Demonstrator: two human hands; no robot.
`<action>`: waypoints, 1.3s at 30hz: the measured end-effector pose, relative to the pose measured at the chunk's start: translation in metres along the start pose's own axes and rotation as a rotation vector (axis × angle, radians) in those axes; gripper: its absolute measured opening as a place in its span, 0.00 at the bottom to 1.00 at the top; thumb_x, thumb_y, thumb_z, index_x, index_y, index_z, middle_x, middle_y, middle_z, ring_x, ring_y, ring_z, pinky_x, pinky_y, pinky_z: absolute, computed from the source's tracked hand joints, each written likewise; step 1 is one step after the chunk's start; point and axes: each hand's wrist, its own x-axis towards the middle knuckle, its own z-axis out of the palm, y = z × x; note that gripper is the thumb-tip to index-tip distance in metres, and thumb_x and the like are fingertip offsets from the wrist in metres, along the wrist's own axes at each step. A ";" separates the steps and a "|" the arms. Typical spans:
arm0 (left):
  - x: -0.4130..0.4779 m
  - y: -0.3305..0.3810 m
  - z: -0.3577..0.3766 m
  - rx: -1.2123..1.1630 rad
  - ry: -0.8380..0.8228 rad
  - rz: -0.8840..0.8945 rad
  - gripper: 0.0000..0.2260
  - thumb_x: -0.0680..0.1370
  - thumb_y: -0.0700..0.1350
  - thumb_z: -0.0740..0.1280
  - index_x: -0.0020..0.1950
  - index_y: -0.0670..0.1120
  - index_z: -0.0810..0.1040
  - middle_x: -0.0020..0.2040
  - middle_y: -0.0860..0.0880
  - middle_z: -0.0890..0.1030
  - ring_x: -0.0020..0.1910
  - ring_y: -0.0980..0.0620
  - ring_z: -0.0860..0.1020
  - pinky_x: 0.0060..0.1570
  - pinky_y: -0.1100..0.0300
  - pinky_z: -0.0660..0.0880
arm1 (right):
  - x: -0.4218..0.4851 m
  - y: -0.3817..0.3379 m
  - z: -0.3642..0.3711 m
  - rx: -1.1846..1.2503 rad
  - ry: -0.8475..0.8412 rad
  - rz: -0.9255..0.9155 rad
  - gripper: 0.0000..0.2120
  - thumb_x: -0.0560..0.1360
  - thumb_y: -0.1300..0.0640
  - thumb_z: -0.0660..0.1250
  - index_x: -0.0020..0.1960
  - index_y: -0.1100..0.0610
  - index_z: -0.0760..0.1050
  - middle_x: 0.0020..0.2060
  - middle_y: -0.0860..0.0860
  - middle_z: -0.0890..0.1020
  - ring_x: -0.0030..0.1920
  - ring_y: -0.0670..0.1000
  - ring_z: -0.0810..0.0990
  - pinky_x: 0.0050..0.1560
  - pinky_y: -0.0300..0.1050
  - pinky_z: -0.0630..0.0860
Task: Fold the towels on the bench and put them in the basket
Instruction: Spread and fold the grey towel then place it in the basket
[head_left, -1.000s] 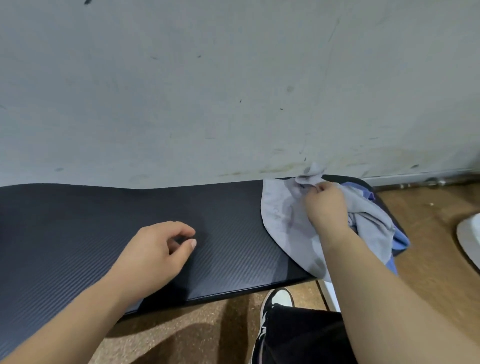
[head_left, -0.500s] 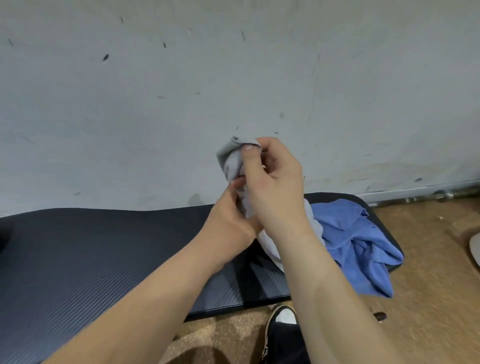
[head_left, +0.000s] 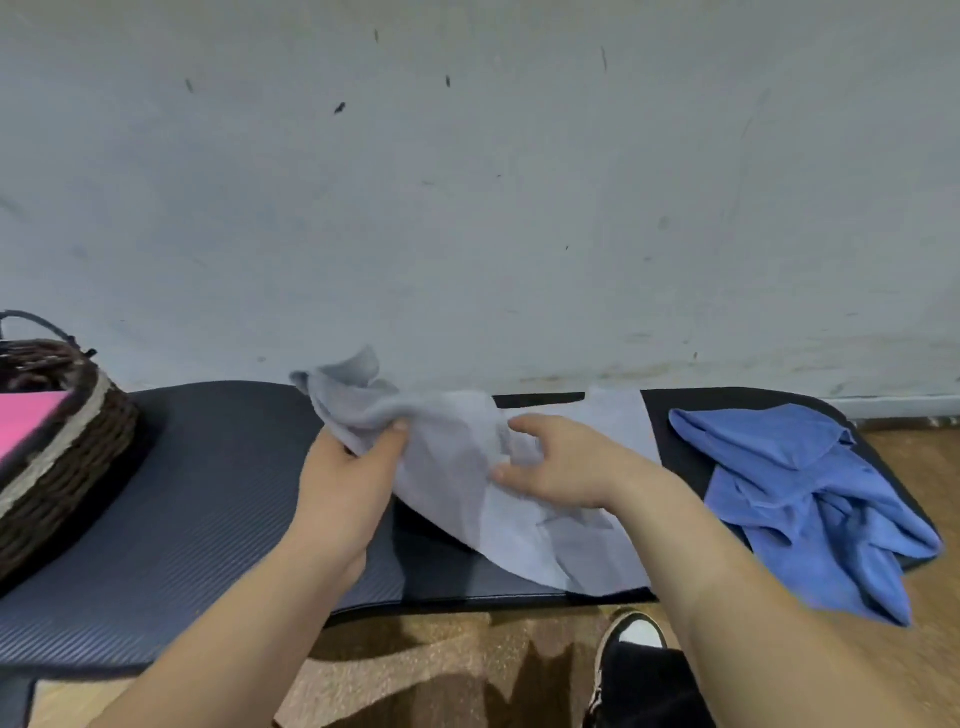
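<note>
Left hand (head_left: 345, 483) grips a bunched corner of the grey towel (head_left: 452, 493), right hand (head_left: 563, 467) pinches its middle, cloth half-draped at tabletop (head_left: 208, 519) centre; risk: uneven pull skews the fold, or the 5 o'clock edge slides off; blue towel (head_left: 805, 493) at 3 o'clock, basket (head_left: 67, 467) at 9 o'clock.
</note>
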 end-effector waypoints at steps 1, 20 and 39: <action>0.003 -0.013 -0.011 0.013 0.019 -0.063 0.06 0.80 0.46 0.70 0.56 0.46 0.81 0.52 0.47 0.86 0.52 0.46 0.84 0.53 0.46 0.81 | 0.007 0.001 0.008 -0.045 -0.055 0.012 0.38 0.76 0.39 0.71 0.81 0.47 0.61 0.79 0.47 0.67 0.76 0.50 0.70 0.71 0.44 0.67; 0.070 -0.058 -0.059 1.206 -0.249 0.265 0.22 0.78 0.50 0.68 0.72 0.60 0.73 0.65 0.53 0.74 0.70 0.45 0.66 0.63 0.49 0.66 | 0.055 -0.002 0.057 -0.311 -0.004 -0.167 0.19 0.79 0.35 0.62 0.61 0.45 0.79 0.57 0.46 0.75 0.64 0.51 0.71 0.68 0.50 0.70; 0.078 -0.048 -0.173 1.121 -0.159 0.249 0.11 0.75 0.37 0.66 0.44 0.54 0.79 0.48 0.54 0.78 0.50 0.50 0.77 0.51 0.52 0.77 | 0.067 -0.021 0.079 -0.312 0.037 -0.223 0.46 0.67 0.27 0.66 0.80 0.45 0.64 0.83 0.51 0.55 0.83 0.49 0.51 0.81 0.55 0.53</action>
